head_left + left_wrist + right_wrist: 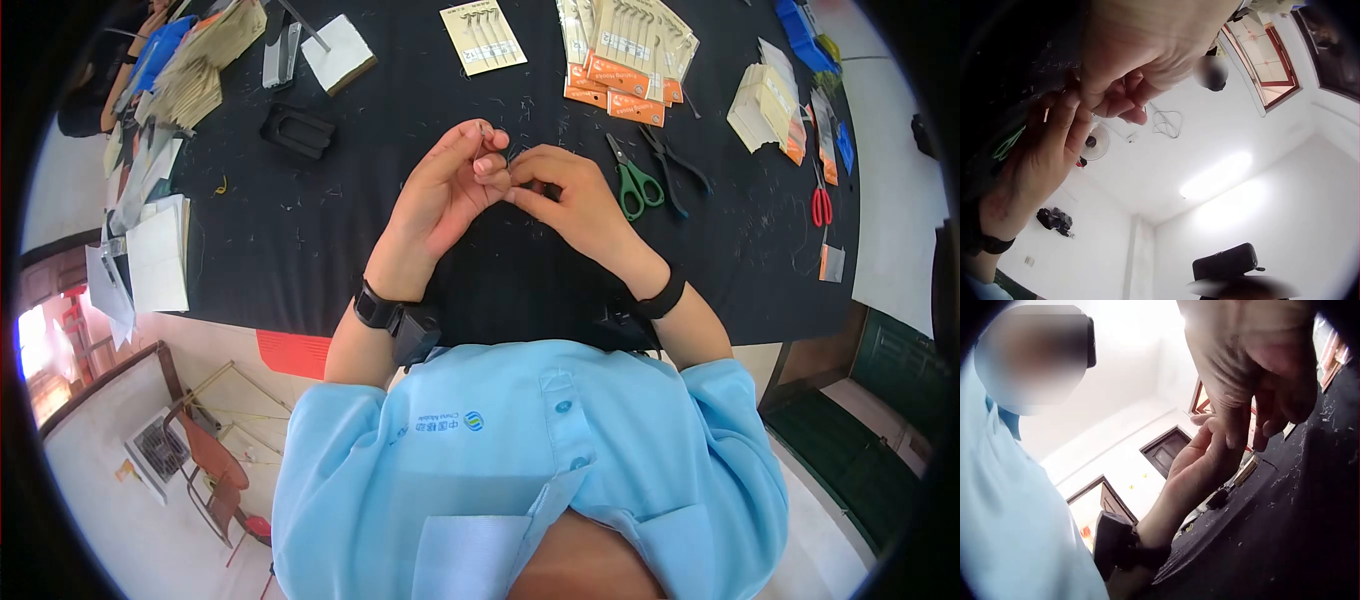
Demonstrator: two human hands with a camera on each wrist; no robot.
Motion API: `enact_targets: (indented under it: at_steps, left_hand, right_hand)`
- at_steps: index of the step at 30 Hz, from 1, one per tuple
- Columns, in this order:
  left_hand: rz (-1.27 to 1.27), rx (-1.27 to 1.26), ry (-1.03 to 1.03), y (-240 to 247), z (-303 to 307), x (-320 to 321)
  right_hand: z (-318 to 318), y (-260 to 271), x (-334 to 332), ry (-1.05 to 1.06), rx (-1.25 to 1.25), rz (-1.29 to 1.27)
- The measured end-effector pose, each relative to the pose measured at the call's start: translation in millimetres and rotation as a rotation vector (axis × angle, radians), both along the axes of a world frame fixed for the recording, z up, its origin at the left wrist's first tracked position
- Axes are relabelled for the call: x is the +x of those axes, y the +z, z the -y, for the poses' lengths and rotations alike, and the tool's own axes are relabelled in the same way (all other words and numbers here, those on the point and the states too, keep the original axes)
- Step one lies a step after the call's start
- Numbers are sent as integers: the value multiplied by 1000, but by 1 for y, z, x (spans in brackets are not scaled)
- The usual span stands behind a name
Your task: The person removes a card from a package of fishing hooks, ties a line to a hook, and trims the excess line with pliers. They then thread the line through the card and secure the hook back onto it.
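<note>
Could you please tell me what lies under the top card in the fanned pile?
More cards, with orange ends and side edges sticking out, lie under the top card; their covered middles can't be seen.

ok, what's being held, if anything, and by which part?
Can't tell: the left hand and right hand meet with curled fingers, but anything pinched there is too small or hidden to make out.

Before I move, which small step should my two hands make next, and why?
Probably hold the left hand steady and ease the right hand slightly aside: a thin piece shows at the left fingertips, but where the two hands' fingers meet, they hide whatever lies between, so it cannot be checked.
</note>
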State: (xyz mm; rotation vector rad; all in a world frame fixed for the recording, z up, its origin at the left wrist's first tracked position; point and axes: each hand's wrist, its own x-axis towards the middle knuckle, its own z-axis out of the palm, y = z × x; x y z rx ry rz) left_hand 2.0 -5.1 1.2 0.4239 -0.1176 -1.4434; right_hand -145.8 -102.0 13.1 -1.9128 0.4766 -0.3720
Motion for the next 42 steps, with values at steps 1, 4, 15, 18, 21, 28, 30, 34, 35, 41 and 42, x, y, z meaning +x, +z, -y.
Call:
enact_targets:
  at_steps: [1,4,15,18,21,28,30,34,35,41,42]
  left_hand:
    - [-2,0,2,0,-1,1]
    - [27,24,37,3,0,7]
    - [367,138,163,3,-2,12]
    - [399,159,197,2,-2,14]
    - [399,129,204,1,-2,17]
    - [353,122,267,2,-3,20]
    - [359,149,299,4,-2,20]
    - [359,145,299,2,-3,21]
    - [369,158,277,0,-3,20]
    - [397,210,197,2,-1,13]
    - [397,214,172,2,0,11]
  right_hand:
    - [1,1,-1,2,0,-2]
    - [15,10,-17,-47,24,-60]
    - [53,27,-54,-199,330,-130]
    - [57,27,-58,-217,337,-153]
    - [57,24,-61,-216,292,-159]
    - [61,19,-65,-265,189,-154]
    - [61,20,-65,-292,62,-208]
    - [57,23,-63,-297,11,-201]
    - [55,23,-62,-297,-58,-180]
    - [47,29,-54,-261,-177,-3]
    - [46,29,-52,-214,-255,96]
